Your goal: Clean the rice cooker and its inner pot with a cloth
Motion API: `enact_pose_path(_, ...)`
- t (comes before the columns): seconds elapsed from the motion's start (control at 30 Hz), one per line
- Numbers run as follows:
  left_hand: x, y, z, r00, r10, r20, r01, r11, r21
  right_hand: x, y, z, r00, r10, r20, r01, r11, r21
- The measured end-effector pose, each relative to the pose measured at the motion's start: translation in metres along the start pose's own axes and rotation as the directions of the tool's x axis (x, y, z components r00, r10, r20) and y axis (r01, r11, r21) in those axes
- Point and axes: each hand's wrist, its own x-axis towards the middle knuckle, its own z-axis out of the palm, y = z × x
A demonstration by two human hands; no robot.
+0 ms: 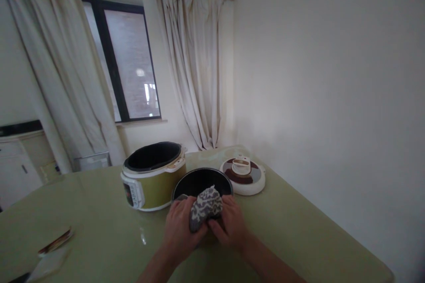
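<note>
While your left hand (182,226) and right hand (233,225) hold the cloth (206,208) at the pot (192,181), uneven pressure could tip it over

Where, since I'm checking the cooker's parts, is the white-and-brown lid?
In the head view, the lid lies on the green table, right of centre, just right of and slightly beyond the black pot.

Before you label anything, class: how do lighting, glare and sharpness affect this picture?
All in the head view: dim overall, darkening at the top-right corner; bright glare on the green tabletop; reflections in the window pane; little detail inside the near-black inner pot; patterned cloth slightly soft.
</note>
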Motion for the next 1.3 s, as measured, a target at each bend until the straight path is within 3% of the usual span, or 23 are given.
enact_pose_path(0.07, 0.0, -0.004, -0.004, 0.997, 0.064, 0.036, -0.062, 0.997, -0.054, -0.002, 0.005, 0.001, 0.999, 0.034, -0.031, -0.033, 0.999, 0.03)
enact_pose_path(0.17, 0.006, -0.033, -0.015, 0.988, 0.136, 0.08, -0.125, 0.985, -0.122, 0.003, 0.024, -0.006, 0.988, 0.135, -0.072, -0.125, 0.984, 0.125)
enact_pose_path(0.27, 0.013, -0.063, -0.021, 0.992, 0.088, 0.091, -0.074, 0.987, -0.146, 0.014, 0.042, -0.013, 0.984, 0.163, -0.073, -0.147, 0.971, 0.187)
enact_pose_path(0.33, 0.016, -0.067, -0.018, 0.998, 0.02, 0.052, -0.013, 0.991, -0.13, 0.019, 0.047, -0.013, 0.985, 0.166, -0.057, -0.154, 0.974, 0.164)
enact_pose_path(0.4, 0.017, -0.054, -0.009, 0.999, -0.041, -0.009, 0.04, 0.997, -0.071, 0.019, 0.043, -0.009, 0.98, 0.178, -0.088, -0.171, 0.982, 0.079)
enact_pose_path(0.5, 0.014, -0.01, 0.007, 0.99, -0.116, -0.083, 0.122, 0.99, 0.073, 0.009, 0.025, 0.005, 0.984, 0.098, -0.146, -0.107, 0.993, -0.052)
enact_pose_path(0.57, 0.01, 0.017, 0.013, 0.983, -0.156, -0.095, 0.168, 0.975, 0.142, 0.001, 0.014, 0.016, 0.985, 0.035, -0.169, -0.044, 0.998, -0.049)
enact_pose_path(0.63, 0.007, 0.029, 0.012, 0.99, -0.125, -0.066, 0.133, 0.981, 0.142, -0.003, 0.01, 0.023, 0.983, 0.013, -0.185, -0.011, 1.0, 0.01)
enact_pose_path(0.7, 0.006, 0.018, 0.004, 1.0, -0.016, -0.011, 0.017, 0.998, 0.068, -0.002, 0.014, 0.025, 0.982, 0.004, -0.187, 0.004, 0.999, 0.043)
enact_pose_path(0.8, 0.007, -0.029, -0.013, 0.991, 0.129, 0.031, -0.126, 0.989, -0.076, 0.009, 0.032, 0.019, 0.983, -0.014, -0.183, 0.026, 0.998, 0.062)
enact_pose_path(0.87, 0.008, -0.059, -0.021, 0.995, 0.102, 0.006, -0.1, 0.988, -0.118, 0.017, 0.044, 0.013, 0.98, 0.01, -0.197, 0.008, 0.996, 0.093)
enact_pose_path(0.93, 0.009, -0.074, -0.021, 1.0, 0.01, -0.03, -0.014, 0.992, -0.128, 0.024, 0.05, 0.008, 0.98, 0.029, -0.199, -0.01, 0.995, 0.098)
enact_pose_path(1.0, 0.009, -0.067, -0.013, 0.994, -0.087, -0.062, 0.08, 0.991, -0.108, 0.026, 0.046, 0.007, 0.98, 0.027, -0.197, -0.018, 0.999, 0.05)
enact_pose_path(1.13, 0.004, -0.01, 0.011, 0.972, -0.189, -0.138, 0.196, 0.98, 0.039, 0.015, 0.019, 0.019, 0.975, -0.113, -0.192, 0.107, 0.993, -0.043)
enact_pose_path(1.23, -0.002, 0.016, 0.015, 0.987, -0.13, -0.097, 0.137, 0.988, 0.069, 0.009, 0.006, 0.029, 0.964, -0.142, -0.224, 0.144, 0.99, -0.006)
enact_pose_path(1.3, -0.003, 0.007, 0.007, 0.999, -0.019, -0.037, 0.019, 1.0, -0.008, 0.011, 0.009, 0.028, 0.967, -0.128, -0.221, 0.133, 0.991, 0.009)
